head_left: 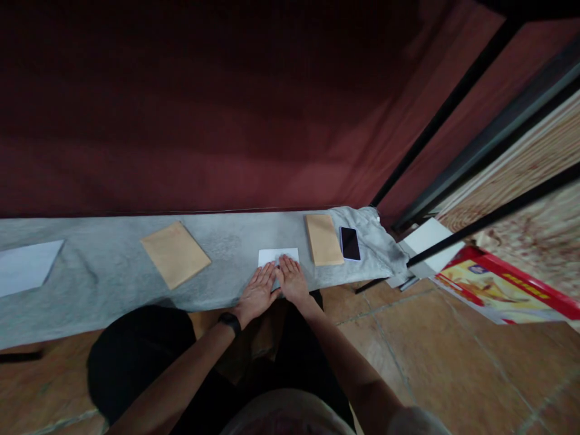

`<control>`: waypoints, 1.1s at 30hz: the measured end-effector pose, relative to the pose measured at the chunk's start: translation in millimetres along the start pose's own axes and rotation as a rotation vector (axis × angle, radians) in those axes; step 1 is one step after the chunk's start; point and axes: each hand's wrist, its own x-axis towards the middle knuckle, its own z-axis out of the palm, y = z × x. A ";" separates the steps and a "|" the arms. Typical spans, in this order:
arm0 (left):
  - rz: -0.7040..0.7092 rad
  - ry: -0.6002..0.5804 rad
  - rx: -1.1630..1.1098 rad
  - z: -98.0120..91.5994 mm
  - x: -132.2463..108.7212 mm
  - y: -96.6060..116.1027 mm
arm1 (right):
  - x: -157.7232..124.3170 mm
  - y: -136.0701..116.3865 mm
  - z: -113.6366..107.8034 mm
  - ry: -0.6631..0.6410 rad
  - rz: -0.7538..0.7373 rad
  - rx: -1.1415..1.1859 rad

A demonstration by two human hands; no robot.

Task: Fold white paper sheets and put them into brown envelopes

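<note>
A small white sheet of paper [268, 254] lies on the grey cloth of the narrow table, close to its front edge. My left hand [258, 291] rests flat on the lower left part of the paper, fingers stretched forward. Flat on its right part lies my right hand [292, 279], with its fingertips near the paper's middle. The thumbs come close together at the front edge. Both hands cover much of the sheet, so its lower part is hidden.
Right of the paper sits a stack of brown paper [324, 240], with a phone [350, 243] beside it. Another brown paper pile [176, 255] lies to the left, and white paper [27, 266] farther left. A printed red and yellow box [502, 287] stands at right, beyond black metal bars.
</note>
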 end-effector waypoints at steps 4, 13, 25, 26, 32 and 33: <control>-0.005 -0.013 0.023 -0.9 0.2 -1.2 | 17.9 -0.8 4.6 -0.031 -0.010 0.000; -0.132 0.041 0.006 3.3 14.6 3.1 | 15.6 23.2 -5.6 0.043 0.129 -0.067; -0.171 0.003 0.038 15.8 70.5 6.5 | 16.3 20.5 -10.8 -0.055 0.144 -0.098; -0.188 0.022 0.041 16.4 68.3 2.8 | 16.2 20.4 -9.8 -0.035 0.149 -0.099; -0.346 0.090 0.058 15.3 52.0 -16.7 | 15.0 20.6 -4.4 0.033 0.136 -0.119; -0.369 0.090 0.054 14.1 49.9 -18.2 | 14.9 20.7 -3.9 0.040 0.136 -0.120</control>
